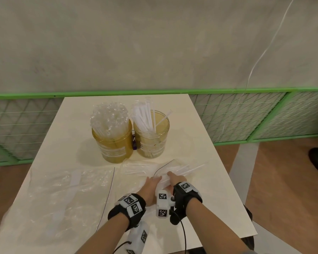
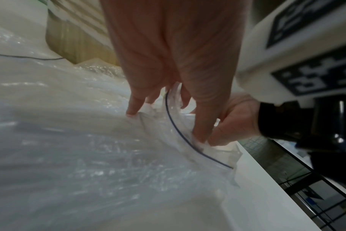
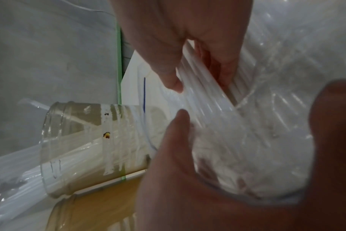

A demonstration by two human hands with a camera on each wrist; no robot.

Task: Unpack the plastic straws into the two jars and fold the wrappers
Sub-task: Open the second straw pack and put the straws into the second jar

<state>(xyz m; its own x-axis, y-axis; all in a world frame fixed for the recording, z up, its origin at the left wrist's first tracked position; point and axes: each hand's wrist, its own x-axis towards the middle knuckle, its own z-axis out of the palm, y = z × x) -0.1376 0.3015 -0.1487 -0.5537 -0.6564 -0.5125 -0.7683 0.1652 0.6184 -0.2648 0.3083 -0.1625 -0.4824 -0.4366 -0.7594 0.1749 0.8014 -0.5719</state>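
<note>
On the near right part of the white table (image 1: pixel 200 136), a clear zip bag (image 1: pixel 173 171) of translucent straws (image 3: pixel 205 100) lies with its long axis running from the hands toward the far right. The left hand (image 1: pixel 151 187) pinches the bag's blue-lined mouth with curled fingers; the right hand (image 1: pixel 175 180) is closed around a bundle of straws, apparently inside the opening, though blur hides the detail. Behind stand two jars: the left jar (image 1: pixel 112 142) packed with straws, the right jar (image 1: pixel 151 138) part full. An emptied wrapper (image 1: pixel 62 191) lies flat at left.
</note>
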